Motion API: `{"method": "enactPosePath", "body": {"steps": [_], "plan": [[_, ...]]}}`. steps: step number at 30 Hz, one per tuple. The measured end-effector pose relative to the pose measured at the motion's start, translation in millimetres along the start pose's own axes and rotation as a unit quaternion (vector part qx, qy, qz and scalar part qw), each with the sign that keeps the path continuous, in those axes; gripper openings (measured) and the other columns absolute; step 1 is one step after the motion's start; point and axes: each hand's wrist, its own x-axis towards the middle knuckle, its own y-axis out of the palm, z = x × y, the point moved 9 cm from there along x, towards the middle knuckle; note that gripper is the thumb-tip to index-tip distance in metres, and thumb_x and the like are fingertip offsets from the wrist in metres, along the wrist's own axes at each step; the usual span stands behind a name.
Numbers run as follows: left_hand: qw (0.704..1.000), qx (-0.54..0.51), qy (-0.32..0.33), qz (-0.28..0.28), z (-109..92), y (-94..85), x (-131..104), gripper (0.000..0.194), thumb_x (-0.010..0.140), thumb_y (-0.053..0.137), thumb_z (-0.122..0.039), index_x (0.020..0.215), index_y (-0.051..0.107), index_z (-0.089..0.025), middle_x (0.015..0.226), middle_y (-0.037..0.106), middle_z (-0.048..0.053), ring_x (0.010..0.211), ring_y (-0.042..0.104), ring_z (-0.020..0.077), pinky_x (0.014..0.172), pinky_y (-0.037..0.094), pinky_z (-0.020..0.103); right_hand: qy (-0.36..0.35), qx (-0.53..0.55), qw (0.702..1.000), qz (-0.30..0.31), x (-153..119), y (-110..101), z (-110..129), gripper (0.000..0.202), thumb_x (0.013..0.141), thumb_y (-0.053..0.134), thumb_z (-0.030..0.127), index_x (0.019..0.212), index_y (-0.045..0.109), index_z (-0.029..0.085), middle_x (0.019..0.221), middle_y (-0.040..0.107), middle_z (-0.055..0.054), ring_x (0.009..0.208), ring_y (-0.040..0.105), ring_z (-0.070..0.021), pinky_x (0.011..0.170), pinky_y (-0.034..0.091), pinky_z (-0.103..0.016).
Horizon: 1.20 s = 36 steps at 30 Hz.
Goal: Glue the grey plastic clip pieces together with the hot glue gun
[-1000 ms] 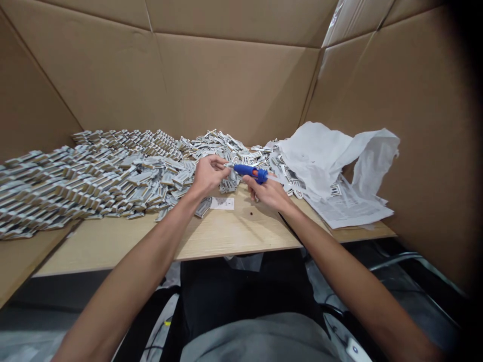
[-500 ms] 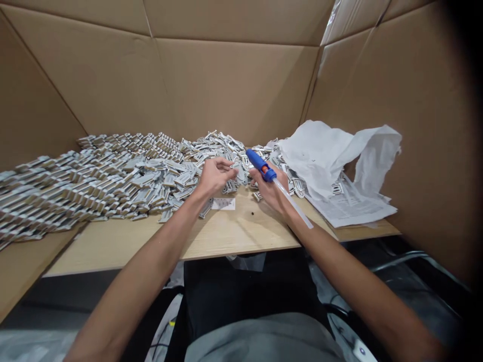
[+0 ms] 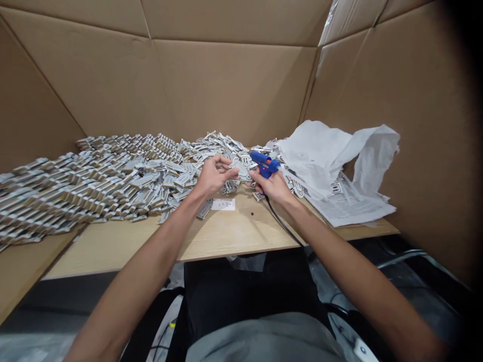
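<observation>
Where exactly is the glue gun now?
In the head view, right of centre, the glue gun is in the right-hand grip, left of the white sheet.

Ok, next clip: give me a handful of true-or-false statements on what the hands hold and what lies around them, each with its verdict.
1. The right hand holds a blue glue gun. True.
2. The left hand lies flat on the table. False: it is raised, with a small grey piece between thumb and fingers.
3. A black cord runs from below the right hand to the front edge of the table. True.
4. The crumpled white sheet lies to the left of both hands. False: it lies to their right.
5. The wall behind the table is brown cardboard. True.
</observation>
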Motion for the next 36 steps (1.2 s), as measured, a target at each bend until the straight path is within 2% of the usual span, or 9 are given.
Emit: {"method": "enactPosePath", "body": {"steps": [4, 8, 11, 15, 19, 22, 25, 29, 36], "plan": [[0.990, 0.063, 0.051, 0.116, -16, 12.2, -6, 0.049, 0.080, 0.083, -0.026, 0.124, 0.062, -0.021, 0.075, 0.064, -0.001, 0.074, 0.074, 0.0202, 0.073, 0.061, 0.034, -0.003, 0.109, 0.994, -0.028, 0, -4, 5, 0.043, 0.074, 0.082, 0.052, 0.083, 0.050, 0.024, 0.072, 0.054, 0.003, 0.060, 0.060, -0.0143, 0.043, 0.033, -0.025], [0.972, 0.153, 0.093, 0.154, -22, 11.3, -6, 0.037, 0.081, 0.080, -0.029, 0.116, 0.070, -0.020, 0.084, 0.070, 0.004, 0.076, 0.069, 0.0181, 0.071, 0.055, 0.031, 0.000, 0.148, 0.988, -0.040, -1, -4, 7, 0.041, 0.073, 0.085, 0.046, 0.083, 0.053, 0.023, 0.075, 0.054, 0.002, 0.058, 0.057, -0.0114, 0.043, 0.031, -0.024], [0.961, 0.221, 0.138, 0.094, -30, -7.8, 1, 0.032, 0.079, 0.081, -0.029, 0.109, 0.071, -0.020, 0.086, 0.069, 0.005, 0.076, 0.064, 0.0176, 0.071, 0.052, 0.031, -0.008, 0.131, 0.990, -0.055, -1, -7, 7, 0.035, 0.078, 0.080, 0.048, 0.082, 0.059, 0.021, 0.079, 0.063, -0.002, 0.062, 0.058, -0.0122, 0.044, 0.034, -0.023], [0.914, 0.365, 0.157, -0.082, -45, -58.1, 8, 0.028, 0.081, 0.078, -0.026, 0.106, 0.069, -0.020, 0.093, 0.069, 0.009, 0.094, 0.064, 0.0265, 0.090, 0.052, 0.041, -0.008, 0.103, 0.992, -0.073, 1, -12, 4, 0.034, 0.079, 0.076, 0.050, 0.082, 0.061, 0.021, 0.079, 0.066, -0.003, 0.061, 0.054, -0.0113, 0.044, 0.035, -0.023], [0.826, 0.500, 0.097, -0.241, -53, -104.7, -1, 0.024, 0.079, 0.074, -0.019, 0.102, 0.066, -0.018, 0.134, 0.061, 0.020, 0.138, 0.042, 0.0434, 0.116, 0.034, 0.059, 0.002, 0.085, 0.994, -0.067, 2, -11, 1, 0.033, 0.080, 0.076, 0.050, 0.083, 0.060, 0.021, 0.074, 0.065, -0.001, 0.058, 0.054, -0.0118, 0.044, 0.036, -0.023], [0.791, 0.526, 0.032, -0.310, -52, -128.9, -9, 0.021, 0.079, 0.072, -0.020, 0.098, 0.066, -0.016, 0.146, 0.053, 0.022, 0.144, 0.032, 0.0476, 0.119, 0.025, 0.065, -0.003, 0.075, 0.995, -0.063, 2, -11, 1, 0.031, 0.080, 0.075, 0.048, 0.081, 0.059, 0.021, 0.075, 0.066, -0.002, 0.059, 0.056, -0.0121, 0.044, 0.037, -0.023], [0.773, 0.543, 0.004, -0.328, -50, -141.5, -9, 0.018, 0.076, 0.075, -0.020, 0.092, 0.066, -0.016, 0.137, 0.060, 0.021, 0.141, 0.035, 0.0464, 0.117, 0.027, 0.066, 0.002, 0.046, 0.997, -0.064, 3, -13, 0, 0.030, 0.082, 0.072, 0.047, 0.078, 0.058, 0.021, 0.071, 0.064, -0.001, 0.053, 0.050, -0.0106, 0.045, 0.038, -0.025], [0.772, 0.560, -0.027, -0.300, -41, -150.6, 1, 0.024, 0.071, 0.085, -0.022, 0.082, 0.065, -0.016, 0.114, 0.070, 0.021, 0.133, 0.044, 0.0461, 0.112, 0.032, 0.064, 0.009, 0.051, 0.997, -0.064, 3, -13, 1, 0.029, 0.081, 0.072, 0.046, 0.078, 0.056, 0.022, 0.070, 0.064, -0.001, 0.055, 0.053, -0.0125, 0.044, 0.038, -0.025], [0.783, 0.552, -0.004, -0.286, -33, -151.8, 8, 0.035, 0.072, 0.090, -0.035, 0.074, 0.059, -0.018, 0.101, 0.073, 0.017, 0.128, 0.048, 0.0452, 0.110, 0.030, 0.066, 0.019, 0.073, 0.994, -0.077, 5, -14, -5, 0.029, 0.080, 0.074, 0.044, 0.081, 0.055, 0.022, 0.066, 0.063, 0.000, 0.054, 0.054, -0.0123, 0.043, 0.037, -0.024]]}}
